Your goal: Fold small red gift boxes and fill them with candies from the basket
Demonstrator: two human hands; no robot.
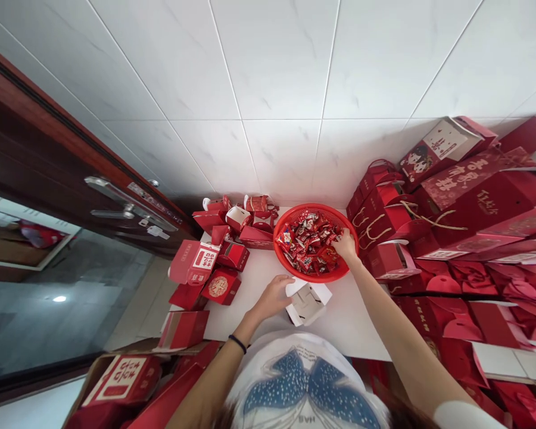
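Observation:
A red plastic basket (280, 262) full of small red-wrapped candies (313, 238) stands on the white table by the wall. My right hand (346, 245) is inside its right side, with bent fingers closed among the candies; the fingertips are partly hidden. Just in front of the basket sits a small gift box (307, 305), its top open and white inside. My left hand (274, 297) grips the left flap of this box. Nothing shows inside the box apart from its pale bottom and dark slots.
Red gift boxes (223, 286) cluster left of the basket. More boxes and red bags (375, 220) are stacked on the right. A carton (89, 381) of red boxes stands at lower left. A dark door (62, 149) with a metal handle (129, 208) opens on the left.

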